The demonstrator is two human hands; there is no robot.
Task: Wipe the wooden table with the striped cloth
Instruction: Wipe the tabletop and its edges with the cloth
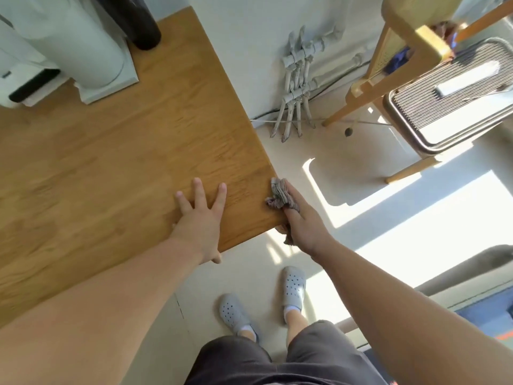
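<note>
- Right hand (301, 220) is at the tabletop (125, 162) corner, fingers curled round the bunched striped cloth (281, 195) — clenched grip, cloth pressed against the right-side edge of the wood.
- Cloth's wadded up, not spread flat; part sits on the rim near the corner, a tail hangs below the edge under the palm. Looks like the edge itself is getting the wipe, not the flat top.
- Left hand (198, 218) flat on the wood, fingers splayed wide, palm down, holding nothing. Thumb hooks over the near edge. Prob. there to brace the body and steady the lean toward the corner.
- The 2 hands are near each other, with a bare strip of wood between them; they don't touch.
- White appliance (69, 45) and a dark cylinder (138, 20) sit at the far-left end, well apart from the wiping — the big middle stretch has no cloth on it now.
- Person stands off the corner, grey clogs (293, 290) on the pale floor (361, 151), so the reach to the edge is short.
- Progress: can't tell how much of the top is done; no visible wet trail or dirt. Judging by cloth position, this is edge/corner work.
- Risk: the loose tail could slip out of the grip if it snags on the corner.
</note>
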